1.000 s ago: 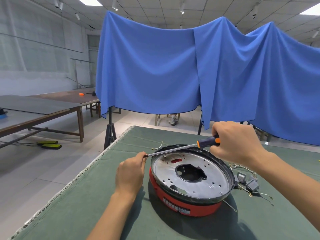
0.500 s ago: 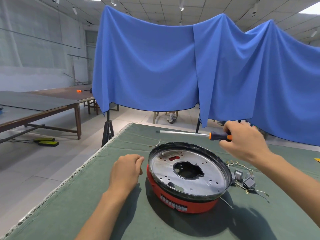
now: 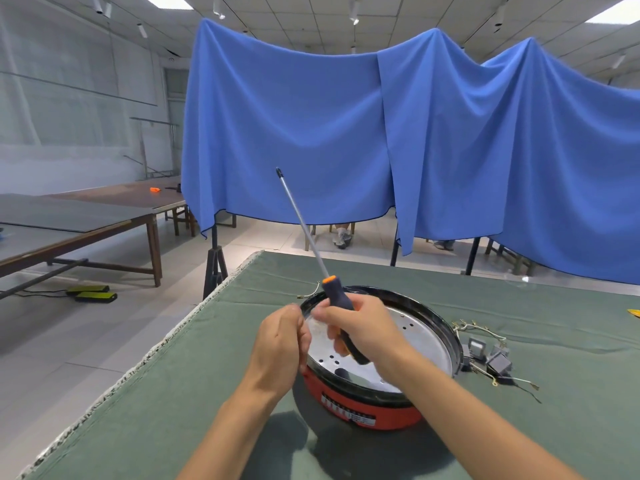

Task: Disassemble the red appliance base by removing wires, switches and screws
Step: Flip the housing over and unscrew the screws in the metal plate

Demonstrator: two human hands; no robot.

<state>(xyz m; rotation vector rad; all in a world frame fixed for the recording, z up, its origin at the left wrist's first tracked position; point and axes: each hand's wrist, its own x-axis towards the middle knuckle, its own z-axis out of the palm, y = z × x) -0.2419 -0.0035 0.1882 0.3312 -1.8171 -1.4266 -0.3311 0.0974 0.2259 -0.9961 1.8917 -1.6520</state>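
A bench (image 3: pixel 519 306) covered in green cloth fills the lower view, its frayed pale edge running along the left side toward the near corner. The red appliance base (image 3: pixel 367 407) sits on the cloth near the middle, its shiny perforated metal plate (image 3: pixel 419 344) facing up inside a black rim. Right of the base, close beside it, lie removed grey switches (image 3: pixel 488 358) tangled with loose wires (image 3: pixel 478 329); a small bent wire piece lies just behind the base.

Above the base, the right hand (image 3: pixel 363 327) grips a screwdriver (image 3: pixel 337 299) by its dark and orange handle, the long shaft pointing up and away. The left hand (image 3: pixel 282 344), fingers curled, is just left of the right hand; whether it holds anything I cannot tell.

Left of the base the cloth is bare to the bench edge, then tiled floor. Beyond the base hangs a blue curtain (image 3: pixel 311 133) on black stands. Far left of the base stand long wooden tables (image 3: pixel 86 216), with a yellow-green object on the floor beneath.
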